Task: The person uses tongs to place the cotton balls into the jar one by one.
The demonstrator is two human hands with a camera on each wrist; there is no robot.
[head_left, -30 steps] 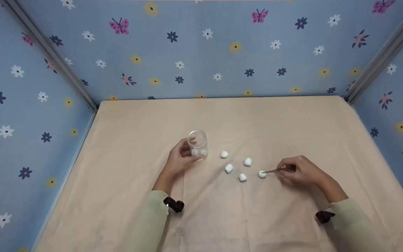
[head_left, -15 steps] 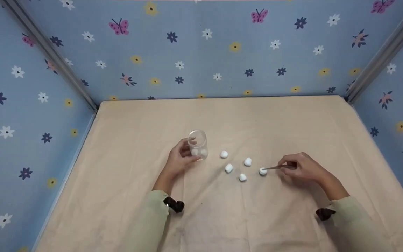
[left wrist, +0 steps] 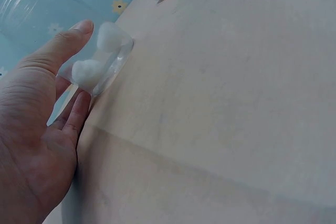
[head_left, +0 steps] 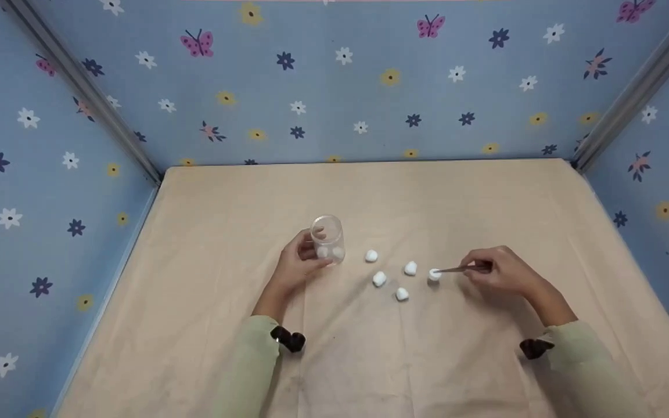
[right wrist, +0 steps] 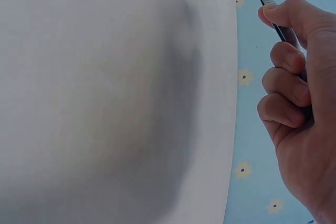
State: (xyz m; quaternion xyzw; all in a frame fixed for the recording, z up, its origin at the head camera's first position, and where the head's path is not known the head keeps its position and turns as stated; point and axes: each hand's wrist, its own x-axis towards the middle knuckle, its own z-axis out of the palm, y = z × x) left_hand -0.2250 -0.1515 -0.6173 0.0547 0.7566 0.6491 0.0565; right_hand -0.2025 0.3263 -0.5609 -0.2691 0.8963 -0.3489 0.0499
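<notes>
Blue patterned walls (head_left: 334,75) rise behind and at either side of a beige cloth (head_left: 224,232), over which two pale green sleeves (head_left: 252,354) reach forward. The left hand (head_left: 298,264) curls thumb and fingers round a clear jar (head_left: 335,241), mouth upward; well apart from it, the right hand (head_left: 502,273) clamps metal tweezers (head_left: 456,269) between thumb and forefinger, the other fingers folded about the shaft. At the tweezers' tips I see a single white cotton ball (head_left: 434,276). Four loose cotton balls (head_left: 380,279) lie scattered between jar and tweezers; two enclosed cotton balls (left wrist: 88,72) sit at the jar's bottom.
</notes>
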